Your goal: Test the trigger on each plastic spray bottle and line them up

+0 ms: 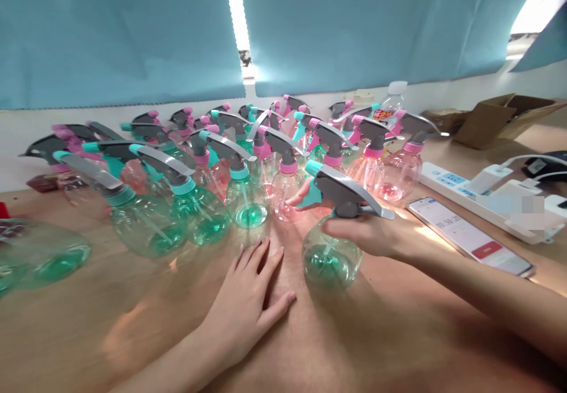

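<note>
My right hand (354,230) is wrapped round the neck of a green spray bottle (330,260) with a grey and turquoise trigger head. That bottle is upright, low over the table or on it; I cannot tell which. Flat on the wooden table (177,328) lies my left hand (250,289), fingers spread, holding nothing. Just beyond its fingertips stands another green spray bottle (248,204). Beside that one is a clear pink spray bottle (286,195), partly behind my right fingers. Two more green bottles, one of them here (199,213), stand to the left.
Many pink and green spray bottles crowd the back. A phone (469,236) lies at the right beside a white power strip (465,195) with chargers plugged in. Behind them sits an open cardboard box (496,121). A green bottle (48,254) lies at the left edge.
</note>
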`<state>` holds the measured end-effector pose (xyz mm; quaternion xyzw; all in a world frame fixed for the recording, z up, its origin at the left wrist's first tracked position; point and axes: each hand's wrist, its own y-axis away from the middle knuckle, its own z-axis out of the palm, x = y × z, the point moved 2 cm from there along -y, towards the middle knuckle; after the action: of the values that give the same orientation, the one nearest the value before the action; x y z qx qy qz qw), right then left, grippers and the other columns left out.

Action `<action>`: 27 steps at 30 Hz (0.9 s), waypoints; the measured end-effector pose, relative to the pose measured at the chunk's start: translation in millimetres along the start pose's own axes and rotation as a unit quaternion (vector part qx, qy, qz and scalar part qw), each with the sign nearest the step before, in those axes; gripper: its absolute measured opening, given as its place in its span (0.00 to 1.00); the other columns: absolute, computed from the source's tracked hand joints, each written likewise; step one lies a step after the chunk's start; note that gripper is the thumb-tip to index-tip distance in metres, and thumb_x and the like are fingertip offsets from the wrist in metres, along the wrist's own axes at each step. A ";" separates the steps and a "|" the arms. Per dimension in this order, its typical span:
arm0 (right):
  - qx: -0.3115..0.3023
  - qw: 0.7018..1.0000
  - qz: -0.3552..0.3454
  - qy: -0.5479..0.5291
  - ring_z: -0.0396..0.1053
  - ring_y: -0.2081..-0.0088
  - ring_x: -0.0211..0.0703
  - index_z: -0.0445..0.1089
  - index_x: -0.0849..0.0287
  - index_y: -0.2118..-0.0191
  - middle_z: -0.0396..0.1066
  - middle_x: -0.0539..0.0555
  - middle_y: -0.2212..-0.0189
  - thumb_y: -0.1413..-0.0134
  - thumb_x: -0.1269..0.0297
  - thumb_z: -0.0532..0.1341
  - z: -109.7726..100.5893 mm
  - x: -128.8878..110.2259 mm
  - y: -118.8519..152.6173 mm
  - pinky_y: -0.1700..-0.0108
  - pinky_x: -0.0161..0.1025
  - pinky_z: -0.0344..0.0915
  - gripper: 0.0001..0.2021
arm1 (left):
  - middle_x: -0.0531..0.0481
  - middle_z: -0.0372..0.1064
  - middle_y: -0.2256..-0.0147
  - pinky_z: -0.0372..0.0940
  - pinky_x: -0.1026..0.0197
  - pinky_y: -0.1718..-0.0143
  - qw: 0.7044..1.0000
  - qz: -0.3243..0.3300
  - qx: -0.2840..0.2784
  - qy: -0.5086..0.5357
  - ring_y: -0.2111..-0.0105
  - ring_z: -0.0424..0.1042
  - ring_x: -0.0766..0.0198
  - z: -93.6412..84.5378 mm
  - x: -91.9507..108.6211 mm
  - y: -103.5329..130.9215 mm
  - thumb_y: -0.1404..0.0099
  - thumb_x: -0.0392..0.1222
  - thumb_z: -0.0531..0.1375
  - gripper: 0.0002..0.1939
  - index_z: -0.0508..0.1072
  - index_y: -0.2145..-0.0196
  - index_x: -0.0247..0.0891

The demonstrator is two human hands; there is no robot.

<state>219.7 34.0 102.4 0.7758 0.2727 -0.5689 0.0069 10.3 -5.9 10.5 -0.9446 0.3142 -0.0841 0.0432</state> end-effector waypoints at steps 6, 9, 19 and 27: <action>-0.003 1.000 0.019 -0.015 0.72 0.58 0.45 0.66 0.49 0.50 0.69 0.51 0.51 0.56 0.76 0.57 1.4 9.5 2.3 0.67 0.38 0.69 0.25 | 0.38 0.52 0.36 0.52 0.39 0.41 1.000 -0.006 0.000 0.004 0.37 0.51 0.44 0.4 -0.6 0.6 0.30 0.56 0.51 0.30 0.56 0.36 0.38; -0.028 0.999 -0.003 -0.035 0.72 0.56 0.44 0.64 0.47 0.46 0.70 0.50 0.50 0.54 0.77 0.56 1.5 12.8 2.8 0.62 0.39 0.71 0.28 | 0.38 0.51 0.36 0.52 0.40 0.41 1.000 0.001 0.018 0.003 0.37 0.50 0.45 3.6 -2.4 1.6 0.30 0.57 0.51 0.31 0.55 0.36 0.38; -0.023 0.999 -0.019 0.013 0.73 0.58 0.44 0.63 0.48 0.42 0.71 0.52 0.49 0.53 0.79 0.55 1.1 10.8 1.8 0.62 0.40 0.72 0.31 | 0.38 0.52 0.37 0.52 0.41 0.41 1.000 0.004 0.014 -0.001 0.38 0.51 0.45 2.7 -1.6 0.9 0.30 0.57 0.51 0.31 0.56 0.37 0.38; -0.021 0.998 -0.056 -0.018 0.73 0.54 0.45 0.62 0.47 0.41 0.63 0.53 0.41 0.52 0.75 0.57 2.1 21.8 0.0 0.53 0.44 0.71 0.31 | 0.38 0.52 0.37 0.52 0.41 0.41 1.000 0.006 0.020 0.002 0.37 0.50 0.45 4.1 -2.9 0.5 0.30 0.57 0.51 0.31 0.56 0.36 0.38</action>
<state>222.3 42.4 82.4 0.7486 0.3275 -0.5765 -0.0041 8.5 -4.4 6.0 -0.9415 0.3182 -0.0920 0.0624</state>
